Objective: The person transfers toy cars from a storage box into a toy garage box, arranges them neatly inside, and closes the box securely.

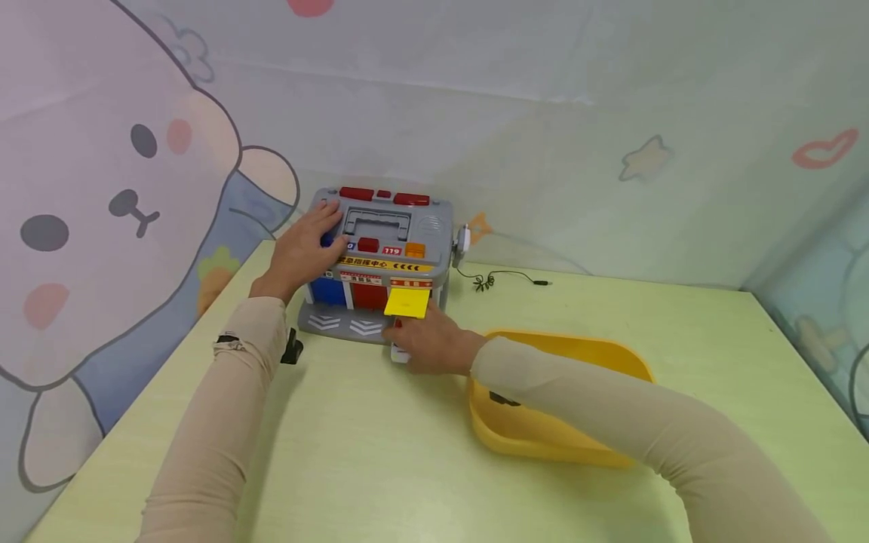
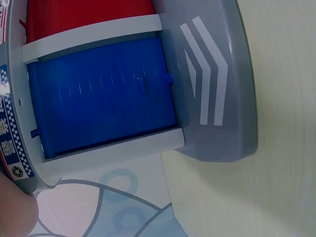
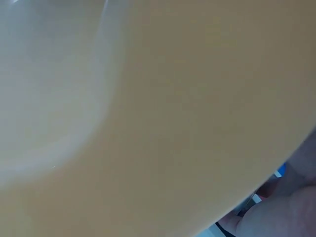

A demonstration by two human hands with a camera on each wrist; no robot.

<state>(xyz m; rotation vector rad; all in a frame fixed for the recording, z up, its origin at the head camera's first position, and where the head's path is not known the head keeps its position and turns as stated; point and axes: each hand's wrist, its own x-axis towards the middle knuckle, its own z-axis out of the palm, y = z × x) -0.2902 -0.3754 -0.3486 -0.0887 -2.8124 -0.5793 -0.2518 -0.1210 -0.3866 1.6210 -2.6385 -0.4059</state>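
Note:
A grey toy rescue station [image 1: 387,264] stands at the back of the table. My left hand [image 1: 302,245] rests on the left of its roof, fingers extended. In the left wrist view, the blue door [image 2: 103,94] is down, beside a red door [image 2: 91,19]. The yellow door [image 1: 407,303] on the right sticks out, raised. Beneath it, my right hand [image 1: 434,343] grips a small white-and-red toy vehicle [image 1: 400,353] at that bay's front. Most of the vehicle is hidden by the fingers. In the right wrist view, only part of my right hand [image 3: 281,215] shows.
A yellow plastic basin [image 1: 560,445] stands under my right forearm; its blurred wall [image 3: 197,113] fills most of the right wrist view. A thin black cable with a plug [image 1: 541,283] lies right of the station. A printed cloth [image 1: 543,151] hangs behind the table.

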